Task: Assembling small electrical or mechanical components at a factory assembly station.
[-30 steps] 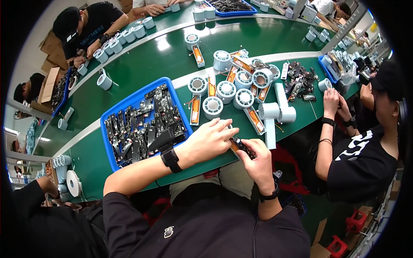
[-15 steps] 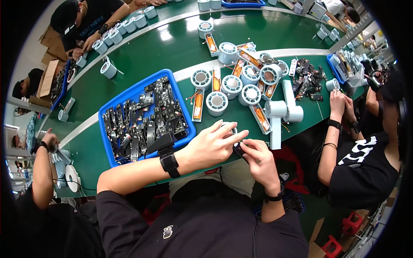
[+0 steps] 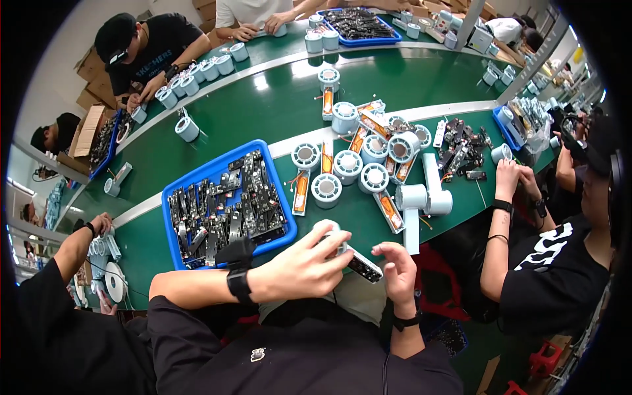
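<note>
My left hand (image 3: 306, 264) grips a light-blue fan housing (image 3: 327, 227) by its round head, which the fingers partly hide. Out of that hand juts the housing's handle, pointing down to the right, with a black circuit board (image 3: 364, 266) along it. Just right of the handle's end is my right hand (image 3: 399, 276), its fingers bent but apart and nothing visible between them. Beyond my hands, similar fan housings (image 3: 326, 190) lie grouped on the green table, several with orange-wrapped inserts (image 3: 301, 192) in their handles. Closed light-blue housings (image 3: 411, 230) lie at their right.
A blue tray (image 3: 289, 227) full of black circuit boards stands left of the housings, beside my left forearm. Loose boards (image 3: 461, 148) are piled at the right. A co-worker's hands (image 3: 513, 176) work there; other people sit across and at the left. A white reel (image 3: 116, 283) stands far left.
My right hand has let go of the black board's end and moved slightly right and down. The housing in my left hand has come nearer me, its board now showing. The view has shifted.
</note>
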Motion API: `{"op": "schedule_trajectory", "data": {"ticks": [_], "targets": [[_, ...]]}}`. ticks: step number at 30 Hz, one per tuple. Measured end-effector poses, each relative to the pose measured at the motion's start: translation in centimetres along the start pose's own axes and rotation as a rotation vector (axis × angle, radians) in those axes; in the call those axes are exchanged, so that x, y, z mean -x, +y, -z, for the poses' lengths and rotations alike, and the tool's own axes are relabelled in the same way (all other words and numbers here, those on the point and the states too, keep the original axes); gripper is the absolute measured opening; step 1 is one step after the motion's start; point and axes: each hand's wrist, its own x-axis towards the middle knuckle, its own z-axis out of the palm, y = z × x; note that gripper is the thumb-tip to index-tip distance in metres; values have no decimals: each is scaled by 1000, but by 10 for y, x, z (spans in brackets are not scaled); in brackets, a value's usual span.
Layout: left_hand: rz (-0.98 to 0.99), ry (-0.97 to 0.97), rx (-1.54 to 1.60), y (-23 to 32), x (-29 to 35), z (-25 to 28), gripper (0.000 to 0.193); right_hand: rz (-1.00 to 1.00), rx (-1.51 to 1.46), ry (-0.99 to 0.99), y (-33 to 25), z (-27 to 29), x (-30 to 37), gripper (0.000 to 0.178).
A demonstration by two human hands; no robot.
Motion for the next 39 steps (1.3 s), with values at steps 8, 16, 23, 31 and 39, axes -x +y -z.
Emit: {"op": "schedule_trajectory", "data": {"ticks": [8,16,23,31,39], "targets": [[785,302,-133,-253,31,-34,5,165,504,165,9,-37,-34,10],[970,-34,-337,-326,45,-90,11,289,696,207,2,-40,-48,6],[857,-108,145,-282,-91,-111,36,273,675,232,6,-45,-41,5],[1012,-195,633,-310,-118,-135,38,299,673,230,7,-41,-38,3],[1544,915,1872,-318,-62,-75,17,269,652,246,6,-40,-44,3]]}}
